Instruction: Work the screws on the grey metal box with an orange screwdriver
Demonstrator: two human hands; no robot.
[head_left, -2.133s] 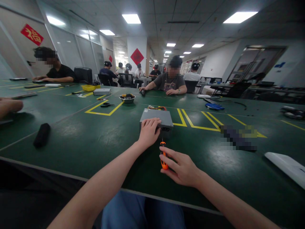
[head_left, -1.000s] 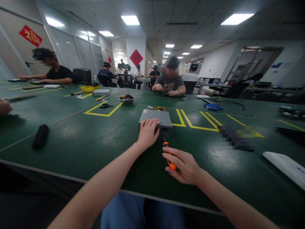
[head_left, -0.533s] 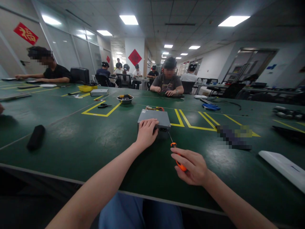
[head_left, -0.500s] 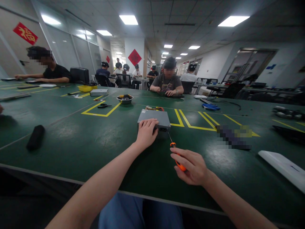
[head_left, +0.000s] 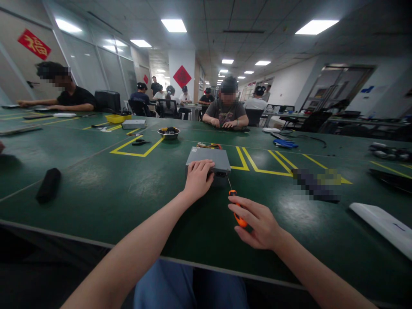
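A flat grey metal box [head_left: 219,157] lies on the green table [head_left: 106,189] in front of me. My left hand [head_left: 198,178] rests on its near left corner, fingers curled over the top edge. My right hand [head_left: 259,224] is closed around the orange handle of a screwdriver [head_left: 237,214]. The thin shaft points up and left, with its tip at the near side of the box by the right corner. Coloured wires [head_left: 209,146] stick out behind the box.
A black oblong object [head_left: 48,185] lies at the left, a white flat panel [head_left: 383,227] at the right. A metal bowl [head_left: 168,133], scissors [head_left: 140,142], a yellow tray [head_left: 117,118] and yellow floor-tape lines sit further back. Several people work at the far edges.
My right hand shifted the screwdriver rightward, then brought its tip up to the near side of the box. My left hand stayed on the box.
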